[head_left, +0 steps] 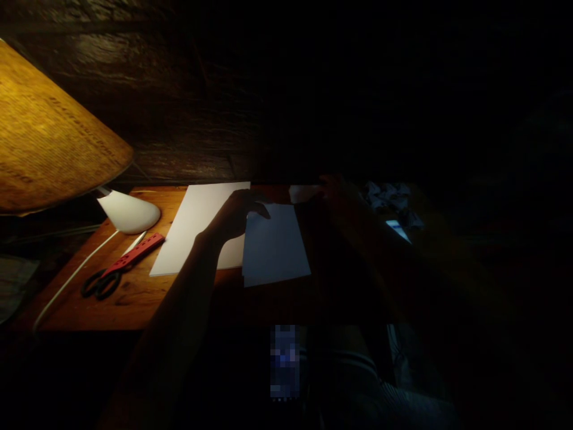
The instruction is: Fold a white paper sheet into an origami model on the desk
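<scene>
On the lamplit wooden desk (134, 298), left hand (237, 216) open, fingers curved low over a white paper sheet (273, 246), no pinch visible; right hand (340, 194) at that sheet's far edge, too dark to tell its grip. Second paper sheet (194, 230) just left; black-handled scissors (101, 283) farther left.

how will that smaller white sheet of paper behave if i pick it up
It will probably be floppy: it looks like a single thin sheet, so an edge would likely droop if lifted near the left hand. It is likely very light too. It seems to overlap the larger sheet, so it may slide easily when pushed.
</scene>
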Action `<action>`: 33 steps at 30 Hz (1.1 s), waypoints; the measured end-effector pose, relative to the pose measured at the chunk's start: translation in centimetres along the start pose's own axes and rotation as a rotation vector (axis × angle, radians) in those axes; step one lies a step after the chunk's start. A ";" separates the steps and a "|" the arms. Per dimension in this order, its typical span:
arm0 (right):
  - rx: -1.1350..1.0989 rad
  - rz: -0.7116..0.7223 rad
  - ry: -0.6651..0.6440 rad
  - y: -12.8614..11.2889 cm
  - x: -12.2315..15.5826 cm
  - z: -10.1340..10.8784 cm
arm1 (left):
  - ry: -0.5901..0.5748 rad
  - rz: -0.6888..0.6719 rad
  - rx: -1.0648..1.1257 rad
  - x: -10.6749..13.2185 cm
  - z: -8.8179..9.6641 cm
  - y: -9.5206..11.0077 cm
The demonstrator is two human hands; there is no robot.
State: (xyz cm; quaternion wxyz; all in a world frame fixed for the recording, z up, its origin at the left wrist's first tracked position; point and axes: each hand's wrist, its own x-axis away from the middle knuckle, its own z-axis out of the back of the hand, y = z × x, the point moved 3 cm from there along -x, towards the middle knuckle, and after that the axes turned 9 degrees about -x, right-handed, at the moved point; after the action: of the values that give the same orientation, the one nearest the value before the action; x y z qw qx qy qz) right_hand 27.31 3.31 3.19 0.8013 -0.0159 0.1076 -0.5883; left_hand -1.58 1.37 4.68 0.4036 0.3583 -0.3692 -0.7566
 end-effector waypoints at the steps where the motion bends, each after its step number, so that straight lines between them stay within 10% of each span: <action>1: 0.010 0.001 -0.005 0.4 -0.3 -0.2 | -0.059 -0.098 -0.154 0.0 -0.1 -0.1; 11: 0.021 0.073 -0.007 2.0 -1.2 0.5 | -0.072 -0.375 -0.547 0.3 0.3 -0.4; 16: -0.068 -0.172 0.124 2.4 0.2 2.8 | -0.048 -0.299 -0.776 0.4 0.1 0.0; 22: -0.475 -0.192 0.337 0.0 10.2 4.0 | -0.209 -0.150 -0.842 1.6 1.5 0.2; 26: -0.602 -0.271 0.205 -1.9 20.3 2.6 | -0.040 -0.213 -0.792 1.7 2.4 1.5; 33: -0.644 -0.332 0.149 -3.8 27.0 -0.1 | -0.537 -0.308 -0.757 1.4 -4.4 0.3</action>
State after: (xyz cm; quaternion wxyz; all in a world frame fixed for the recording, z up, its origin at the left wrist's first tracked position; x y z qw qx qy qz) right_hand 31.45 -23.37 -0.51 0.6390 -0.2418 0.3411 -0.6456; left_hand 1.59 -1.09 2.51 0.2795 0.0293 -0.1019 -0.9543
